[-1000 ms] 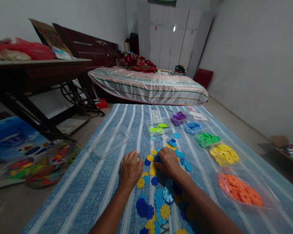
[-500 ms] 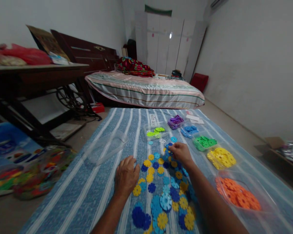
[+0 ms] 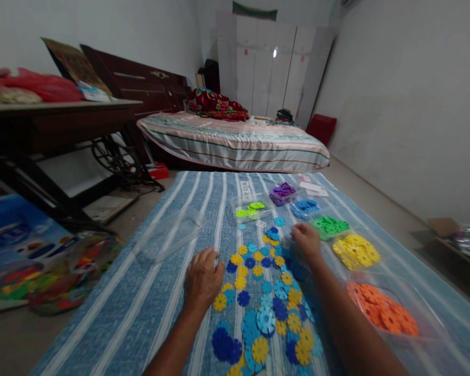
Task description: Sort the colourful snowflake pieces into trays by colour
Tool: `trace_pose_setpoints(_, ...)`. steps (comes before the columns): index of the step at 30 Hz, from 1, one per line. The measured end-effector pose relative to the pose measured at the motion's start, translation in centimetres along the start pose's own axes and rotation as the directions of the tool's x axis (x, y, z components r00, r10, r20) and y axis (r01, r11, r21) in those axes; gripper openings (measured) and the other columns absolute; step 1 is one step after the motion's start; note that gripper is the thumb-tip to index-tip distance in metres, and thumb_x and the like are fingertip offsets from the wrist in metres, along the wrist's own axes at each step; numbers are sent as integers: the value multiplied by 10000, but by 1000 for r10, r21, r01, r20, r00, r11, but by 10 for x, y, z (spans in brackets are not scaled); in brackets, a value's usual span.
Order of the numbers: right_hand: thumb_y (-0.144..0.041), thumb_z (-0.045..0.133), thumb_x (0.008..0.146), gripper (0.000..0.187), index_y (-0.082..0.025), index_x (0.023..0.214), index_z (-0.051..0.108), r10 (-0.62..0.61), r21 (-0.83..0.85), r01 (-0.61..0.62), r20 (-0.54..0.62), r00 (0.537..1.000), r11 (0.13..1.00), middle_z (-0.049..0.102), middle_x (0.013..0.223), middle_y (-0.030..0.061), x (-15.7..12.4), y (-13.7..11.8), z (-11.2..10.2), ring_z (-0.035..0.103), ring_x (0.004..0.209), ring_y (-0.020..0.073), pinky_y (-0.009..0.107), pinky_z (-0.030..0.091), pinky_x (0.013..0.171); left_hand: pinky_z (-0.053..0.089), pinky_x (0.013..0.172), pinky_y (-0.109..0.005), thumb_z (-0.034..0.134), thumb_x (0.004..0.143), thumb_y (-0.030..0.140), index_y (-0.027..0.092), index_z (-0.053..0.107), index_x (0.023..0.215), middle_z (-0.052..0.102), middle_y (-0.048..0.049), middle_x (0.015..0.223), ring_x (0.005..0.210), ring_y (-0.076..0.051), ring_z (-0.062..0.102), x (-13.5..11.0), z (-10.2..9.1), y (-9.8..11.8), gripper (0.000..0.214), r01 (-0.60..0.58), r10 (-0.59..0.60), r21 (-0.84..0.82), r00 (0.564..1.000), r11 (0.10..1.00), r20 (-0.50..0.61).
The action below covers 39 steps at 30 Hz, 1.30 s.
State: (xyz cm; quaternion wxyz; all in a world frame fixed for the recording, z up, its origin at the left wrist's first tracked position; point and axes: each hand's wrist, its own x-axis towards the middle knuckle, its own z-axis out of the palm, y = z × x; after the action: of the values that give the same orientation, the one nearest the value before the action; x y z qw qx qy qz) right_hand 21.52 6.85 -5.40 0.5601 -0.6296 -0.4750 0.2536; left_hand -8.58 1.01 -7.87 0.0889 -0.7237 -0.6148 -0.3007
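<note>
Loose flower-shaped plastic discs in yellow, light blue and dark blue lie scattered and partly heaped on the striped cloth. My left hand rests on the cloth at the left side of them, fingers loosely spread and holding nothing. To the right of the pile, my right hand hovers with its fingertips pinched; what they hold, if anything, I cannot make out. Near that hand stand clear tubs of green discs, blue discs and yellow discs.
Other clear tubs hold orange discs, purple discs and lime discs. A clear plastic lid or tray lies at left. Beyond the cloth is a bed; a sewing-machine table stands left.
My right hand has moved rightward, away from the far end of the disc pile, uncovering the discs there. My left hand has stayed in place.
</note>
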Motion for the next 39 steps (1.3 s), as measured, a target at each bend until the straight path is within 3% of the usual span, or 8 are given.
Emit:
trace_pose_setpoints(3, -395, 532, 721, 240, -191, 716, 659, -124, -181, 131, 47, 991, 975, 655, 662, 31, -25, 13, -7, 621, 646, 192, 306, 484, 657, 499, 917, -434, 487, 861, 277, 181, 624, 940, 675, -119, 1086, 1052, -287, 600, 0, 0, 1, 185, 7, -8, -14, 1000, 1000, -11)
trace_pose_setpoints(7, -403, 502, 753, 279, -188, 812, 671, -159, -185, 179, 115, 980, 966, 677, 755, 34, -39, 20, -12, 637, 720, 197, 300, 481, 708, 498, 923, -436, 490, 852, 273, 192, 624, 940, 674, -112, 1099, 1082, -288, 589, -1, 1, 1, 179, 25, -25, -23, 1000, 999, -7)
trace_pose_setpoints(39, -410, 561, 731, 264, -178, 796, 669, -99, -71, 106, 102, 990, 992, 685, 758, 40, -39, 22, -17, 626, 746, 210, 312, 487, 730, 498, 941, -439, 489, 847, 260, 185, 636, 920, 677, -119, 1097, 1066, -283, 600, 0, -3, 5, 180, 57, -56, -53, 998, 997, 30)
